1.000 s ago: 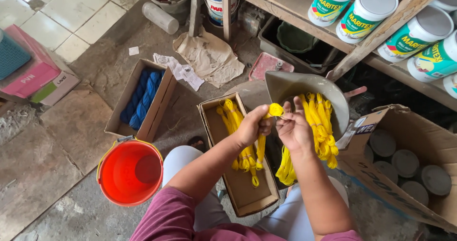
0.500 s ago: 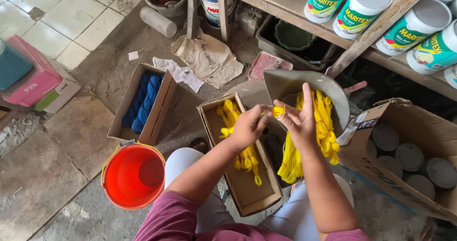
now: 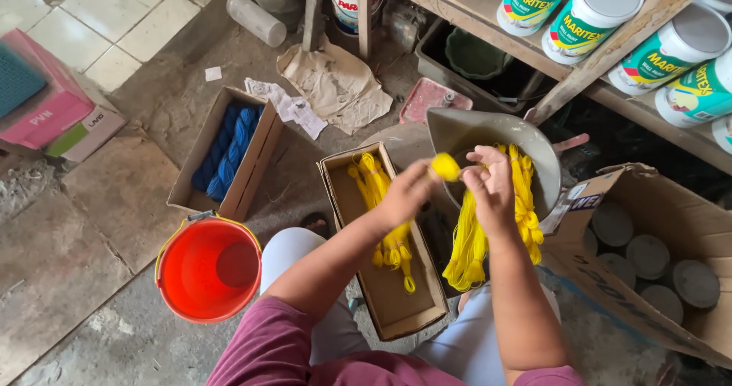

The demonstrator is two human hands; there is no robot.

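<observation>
My left hand point(image 3: 408, 192) pinches a small yellow ball of cord point(image 3: 445, 166) over a narrow cardboard box point(image 3: 362, 226) that holds several yellow cord bundles point(image 3: 390, 241). My right hand point(image 3: 492, 190) grips the strands of a loose yellow cord skein point(image 3: 467, 249) that hangs out of a grey metal pan point(image 3: 473, 131). More yellow cord point(image 3: 526, 195) drapes over the pan's rim. The two hands are close together, with the ball between them.
An orange bucket point(image 3: 206, 268) stands by my left knee. A cardboard box with blue cord bundles point(image 3: 229, 150) lies on the floor to the left. A large carton of round grey lids point(image 3: 648, 256) sits at right. Paint tubs point(image 3: 595, 12) line a wooden shelf.
Both hands have shifted a little; the small yellow ball has turned between the fingers as cord winds onto it. The view has drifted slightly.
</observation>
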